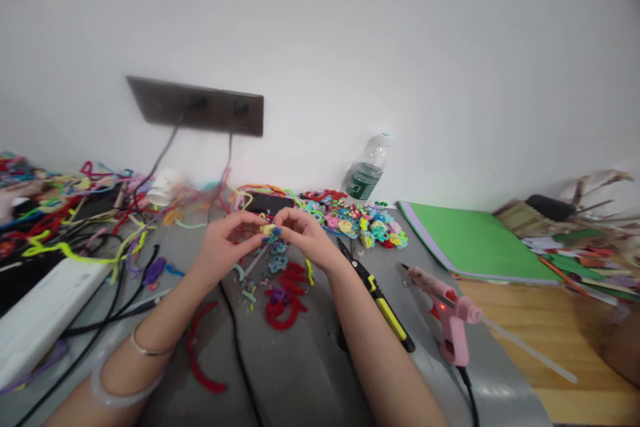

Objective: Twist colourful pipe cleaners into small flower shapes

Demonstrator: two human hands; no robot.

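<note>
My left hand (235, 240) and my right hand (304, 235) meet over the grey table, fingertips pinched on a small pale-yellow and blue fuzzy pipe cleaner piece (270, 230). Its exact shape is blurred and partly covered by the fingers. Just below lie blue-grey pipe cleaner loops (278, 261) and a coiled red pipe cleaner (285, 310) with a purple curl (279, 296) on it. A curved red pipe cleaner (197, 353) rests near my left forearm. Beside my right forearm are yellow-and-black pliers (377, 300).
A pink glue gun (450, 317), its light red, lies at right with a cord. Colourful pipe cleaner flowers (370, 223) and a water bottle (369, 170) stand by the wall. Green sheets (480, 240) lie further right. Left are a white power strip (50, 313), black cables and tangled pipe cleaners.
</note>
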